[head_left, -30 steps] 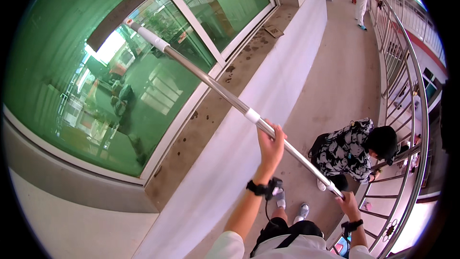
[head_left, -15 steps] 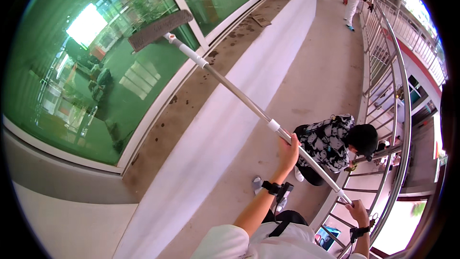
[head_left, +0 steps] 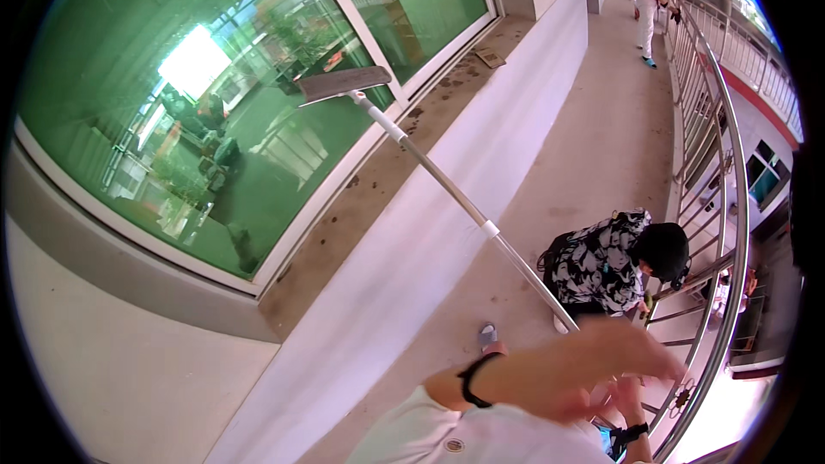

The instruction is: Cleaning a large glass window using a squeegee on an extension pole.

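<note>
A long-handled window squeegee (head_left: 443,182) slants across the view, its wide grey head (head_left: 344,82) up at the green-tinted window (head_left: 284,155). I cannot tell whether the head touches the glass. My left hand (head_left: 593,368) is off the pole's middle, crossing in front of its lower end, somewhat blurred, with fingers stretched out to the right. Behind it, my right hand (head_left: 628,397) is closed at the pole's lower end; the left hand hides much of this grip. A black band circles each wrist.
A person in a black-and-white patterned top (head_left: 599,259) crouches close by at the metal railing (head_left: 727,198). Farther along the walkway (head_left: 593,137), another person in light clothes (head_left: 649,4) stands at the railing. A small flat piece (head_left: 491,57) lies on the stained window ledge (head_left: 339,206).
My left hand has let go of the pole's middle and moved down and right toward my right hand. The squeegee head appears farther right and lower as the whole view shifts.
</note>
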`<action>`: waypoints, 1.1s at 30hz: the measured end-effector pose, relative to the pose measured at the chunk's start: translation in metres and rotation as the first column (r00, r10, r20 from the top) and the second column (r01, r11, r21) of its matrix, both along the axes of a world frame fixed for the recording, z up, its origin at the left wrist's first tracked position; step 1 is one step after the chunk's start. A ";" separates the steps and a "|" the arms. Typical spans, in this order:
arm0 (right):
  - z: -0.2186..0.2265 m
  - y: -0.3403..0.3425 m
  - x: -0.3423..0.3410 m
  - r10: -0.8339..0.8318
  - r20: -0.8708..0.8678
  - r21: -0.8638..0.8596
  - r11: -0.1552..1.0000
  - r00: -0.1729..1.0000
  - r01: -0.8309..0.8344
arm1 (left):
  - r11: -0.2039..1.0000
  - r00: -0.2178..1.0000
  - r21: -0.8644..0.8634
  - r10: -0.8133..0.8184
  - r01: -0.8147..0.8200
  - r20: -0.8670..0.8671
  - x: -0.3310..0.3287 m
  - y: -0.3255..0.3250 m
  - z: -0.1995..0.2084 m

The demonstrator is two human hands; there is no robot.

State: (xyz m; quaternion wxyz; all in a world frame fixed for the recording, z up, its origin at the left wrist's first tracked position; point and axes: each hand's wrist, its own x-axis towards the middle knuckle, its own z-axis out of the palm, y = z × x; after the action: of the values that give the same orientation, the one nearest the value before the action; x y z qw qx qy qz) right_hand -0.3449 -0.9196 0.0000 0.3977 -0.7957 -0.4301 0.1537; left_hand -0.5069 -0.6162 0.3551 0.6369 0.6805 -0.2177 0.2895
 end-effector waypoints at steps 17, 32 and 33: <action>-0.013 0.015 -0.018 -0.001 -0.260 -0.281 0.957 0.966 -0.075 | 0.907 0.583 -0.279 0.046 0.317 0.811 0.048 -0.135 0.022; -0.013 0.065 -0.013 0.108 -0.349 -0.091 0.985 0.931 -0.149 | 0.627 0.804 -0.742 0.303 0.236 0.512 -0.006 -0.187 0.038; -0.013 0.066 -0.018 0.123 -0.388 -0.084 0.982 0.913 -0.168 | 0.627 0.800 -0.745 0.316 0.226 0.509 -0.010 -0.183 0.041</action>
State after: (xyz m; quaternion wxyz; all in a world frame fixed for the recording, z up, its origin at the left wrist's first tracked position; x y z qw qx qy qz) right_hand -0.3624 -0.8538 -0.0129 0.4145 -0.7381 -0.3929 0.3592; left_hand -0.5166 -0.7989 0.3960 0.7553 0.2155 -0.2418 0.5698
